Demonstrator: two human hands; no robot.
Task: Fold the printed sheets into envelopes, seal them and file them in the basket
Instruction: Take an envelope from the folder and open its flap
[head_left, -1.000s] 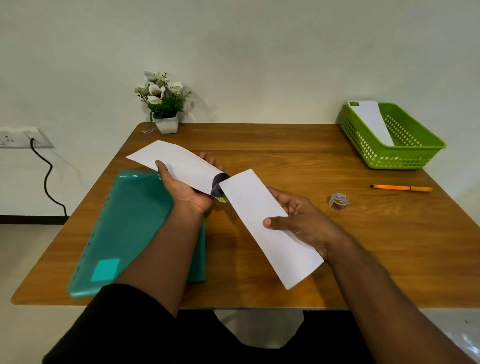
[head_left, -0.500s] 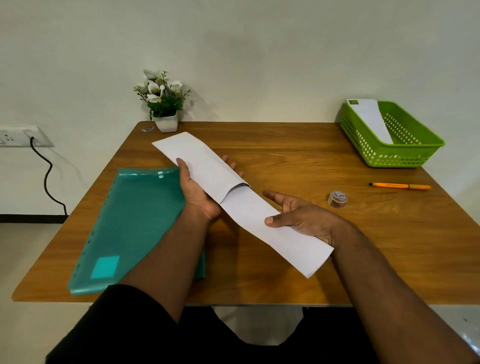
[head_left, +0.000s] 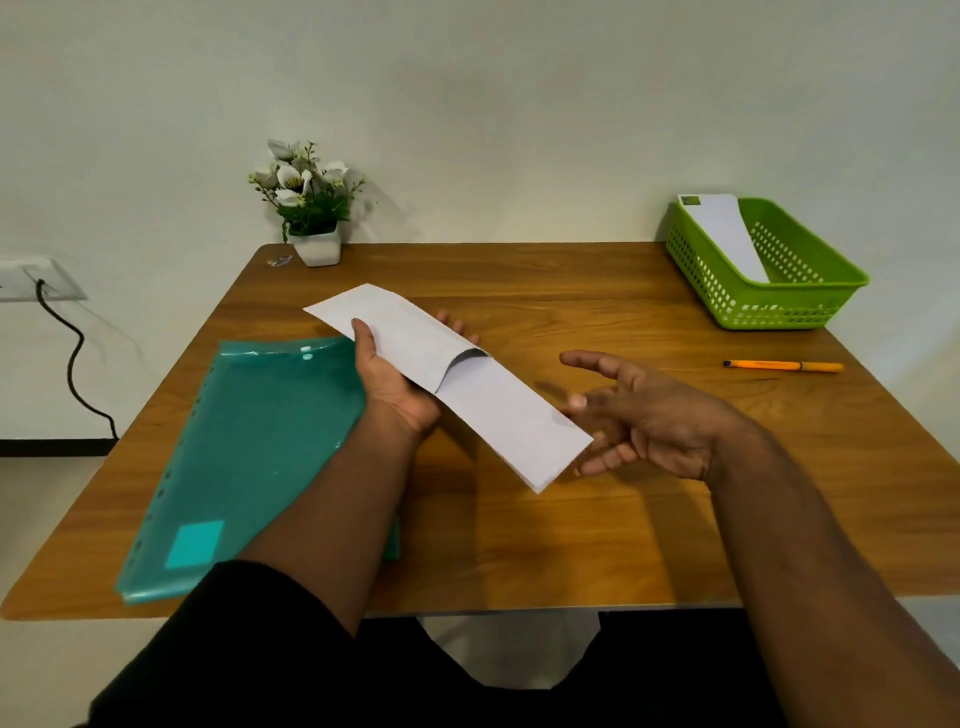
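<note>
Green basket (head_left: 810, 306) holds one envelope (head_left: 727, 234) — leaning on its rim.

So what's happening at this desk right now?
A person is stuffing a folded sheet into a white envelope. The left hand grips the envelope; the right hand is open by the sheet's free end, about half of which sticks out. One envelope already leans in the green basket.

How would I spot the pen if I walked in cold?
Find the wooden table and look to its right side, just in front of the green basket. The pen lies flat there on bare wood: thin, orange, dark-tipped, the only slim stick-like thing around.
</note>
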